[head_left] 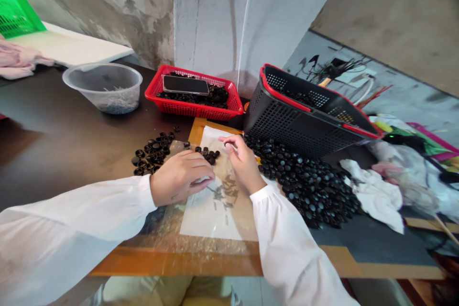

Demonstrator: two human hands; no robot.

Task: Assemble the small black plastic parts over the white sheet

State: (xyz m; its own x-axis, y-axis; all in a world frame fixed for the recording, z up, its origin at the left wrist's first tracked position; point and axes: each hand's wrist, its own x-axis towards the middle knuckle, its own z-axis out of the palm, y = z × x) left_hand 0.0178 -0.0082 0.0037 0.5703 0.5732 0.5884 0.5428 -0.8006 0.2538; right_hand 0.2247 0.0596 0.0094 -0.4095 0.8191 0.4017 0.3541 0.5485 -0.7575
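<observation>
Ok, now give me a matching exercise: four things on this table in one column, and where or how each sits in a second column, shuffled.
Things:
1. smartphone
2. black basket with red rim
3. clear plastic tub
4. white cloth

Places:
A. right of the heap of black round pieces
B. lying on black pieces in the red basket
C. tipped at a slant, right of the red basket
D. left of the red basket

Pairs: 1-B, 2-C, 3-D, 4-A

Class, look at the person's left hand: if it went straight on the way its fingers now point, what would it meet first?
Probably the right hand: the left hand points across the translucent sheet towards it, though depth is hard to judge from this view.
</observation>
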